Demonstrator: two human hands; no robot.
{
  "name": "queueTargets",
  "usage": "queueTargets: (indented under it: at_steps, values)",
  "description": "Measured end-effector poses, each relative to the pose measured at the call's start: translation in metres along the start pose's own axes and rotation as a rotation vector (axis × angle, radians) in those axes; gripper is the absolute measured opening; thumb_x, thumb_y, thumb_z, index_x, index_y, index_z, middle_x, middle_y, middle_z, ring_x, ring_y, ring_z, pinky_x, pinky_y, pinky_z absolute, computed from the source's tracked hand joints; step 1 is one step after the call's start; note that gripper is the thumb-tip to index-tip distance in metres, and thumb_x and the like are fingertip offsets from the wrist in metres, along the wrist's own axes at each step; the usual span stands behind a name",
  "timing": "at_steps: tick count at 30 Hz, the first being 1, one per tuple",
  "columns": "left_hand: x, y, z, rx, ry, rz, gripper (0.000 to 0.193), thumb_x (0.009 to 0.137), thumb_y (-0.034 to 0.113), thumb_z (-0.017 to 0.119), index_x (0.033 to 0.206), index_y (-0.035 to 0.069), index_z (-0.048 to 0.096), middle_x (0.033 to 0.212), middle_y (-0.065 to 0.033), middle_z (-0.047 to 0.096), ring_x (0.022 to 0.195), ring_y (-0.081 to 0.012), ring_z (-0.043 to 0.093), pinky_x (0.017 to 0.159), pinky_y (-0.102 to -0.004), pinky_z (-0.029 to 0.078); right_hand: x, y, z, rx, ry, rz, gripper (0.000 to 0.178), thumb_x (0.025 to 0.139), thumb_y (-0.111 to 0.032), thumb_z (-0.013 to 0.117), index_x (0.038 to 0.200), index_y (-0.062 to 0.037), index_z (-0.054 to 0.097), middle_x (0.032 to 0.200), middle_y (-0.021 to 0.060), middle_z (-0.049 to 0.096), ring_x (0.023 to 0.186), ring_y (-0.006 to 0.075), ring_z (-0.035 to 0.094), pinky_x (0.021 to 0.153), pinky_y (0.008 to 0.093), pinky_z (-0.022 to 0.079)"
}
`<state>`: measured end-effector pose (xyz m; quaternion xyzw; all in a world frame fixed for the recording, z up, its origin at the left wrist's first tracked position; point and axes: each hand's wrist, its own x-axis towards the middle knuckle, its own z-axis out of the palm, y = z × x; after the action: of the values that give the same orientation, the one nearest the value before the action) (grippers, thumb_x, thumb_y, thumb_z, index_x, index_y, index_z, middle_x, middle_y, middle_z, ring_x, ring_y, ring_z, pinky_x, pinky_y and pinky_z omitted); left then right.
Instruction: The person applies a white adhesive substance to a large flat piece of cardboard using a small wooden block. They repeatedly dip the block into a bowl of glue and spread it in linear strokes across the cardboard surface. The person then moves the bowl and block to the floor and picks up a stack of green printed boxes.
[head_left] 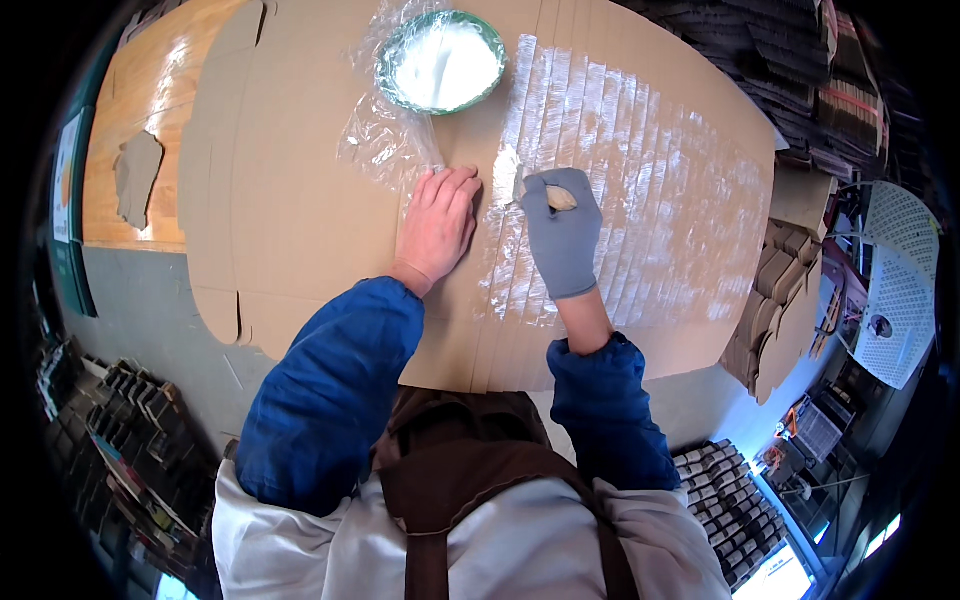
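- Green bowl point(478, 26) of white paste point(445, 65) stands on the cardboard sheet point(300, 150), seemingly set within easy reach.
- Bare left hand point(438, 220) lies flat, fingers near together, probably steadying the sheet.
- Gloved right hand point(563, 235) curls its grip tight around a wooden-handled brush point(562, 199), by the whitened strips point(640, 170).

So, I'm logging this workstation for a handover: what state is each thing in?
Left hand: bare, palm down over the cardboard
Right hand: gloved, closed around the brush
Brush: gripped, working end at the cardboard, mostly hidden
Cardboard sheet: laid flat, streaked white on the right, uncoated on the left
Bowl: upright, holding white paste
Plastic film: crumpled, clear
Torn cardboard piece: lying flat
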<state>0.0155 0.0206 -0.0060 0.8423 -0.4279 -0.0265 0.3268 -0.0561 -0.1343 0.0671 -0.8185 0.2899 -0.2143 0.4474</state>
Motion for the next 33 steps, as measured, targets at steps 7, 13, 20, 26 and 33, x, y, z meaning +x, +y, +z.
queueTargets:
  at_steps: [7, 13, 20, 26, 33]
  values:
    - [0.0, -0.002, 0.004, -0.005, 0.037, 0.018, 0.041, 0.082, 0.003, 0.063, 0.122, 0.005, 0.054, 0.129, -0.0109, 0.054, 0.122, -0.0325, 0.049, 0.11, -0.0485, 0.036, -0.023, -0.001, -0.003, 0.026, -0.013, 0.025, 0.009, 0.089, -0.01, 0.069, 0.087, -0.0032, 0.062, 0.087, 0.01, 0.06, 0.072, 0.023, 0.061, 0.068, 0.0351, 0.05]
    - [-0.003, -0.005, 0.003, -0.026, 0.04, 0.028, 0.041, 0.082, -0.002, 0.059, 0.122, 0.004, 0.053, 0.129, -0.0128, 0.054, 0.121, -0.0352, 0.049, 0.11, -0.0491, 0.036, -0.044, -0.011, -0.015, 0.078, -0.007, -0.015, 0.008, 0.09, -0.009, 0.068, 0.087, -0.0036, 0.062, 0.087, 0.0085, 0.06, 0.07, 0.0196, 0.061, 0.064, 0.0332, 0.048]
    - [-0.004, -0.005, 0.004, -0.023, 0.021, 0.024, 0.042, 0.082, -0.003, 0.058, 0.123, 0.003, 0.053, 0.132, -0.0134, 0.053, 0.124, -0.0358, 0.047, 0.111, -0.0488, 0.034, -0.063, -0.002, -0.035, -0.027, -0.033, -0.004, 0.008, 0.085, -0.007, 0.069, 0.09, -0.0056, 0.063, 0.088, 0.0114, 0.06, 0.071, 0.0271, 0.063, 0.064, 0.0355, 0.05]
    - [0.0, -0.003, 0.004, 0.021, 0.021, 0.016, 0.043, 0.08, 0.0, 0.061, 0.123, 0.004, 0.055, 0.131, -0.0109, 0.054, 0.123, -0.0329, 0.048, 0.111, -0.0475, 0.034, -0.054, 0.009, -0.049, -0.292, -0.046, -0.081, 0.008, 0.087, -0.013, 0.068, 0.093, -0.0096, 0.064, 0.092, 0.01, 0.061, 0.069, 0.031, 0.066, 0.062, 0.04, 0.054]
    - [-0.001, -0.002, 0.006, 0.032, 0.018, 0.021, 0.045, 0.08, -0.001, 0.061, 0.123, 0.004, 0.054, 0.132, -0.0104, 0.053, 0.124, -0.033, 0.047, 0.112, -0.0477, 0.034, -0.054, -0.011, -0.033, -0.555, -0.338, -0.249, 0.021, 0.085, -0.007, 0.059, 0.105, -0.011, 0.063, 0.11, 0.01, 0.058, 0.086, 0.0296, 0.066, 0.072, 0.0416, 0.056]
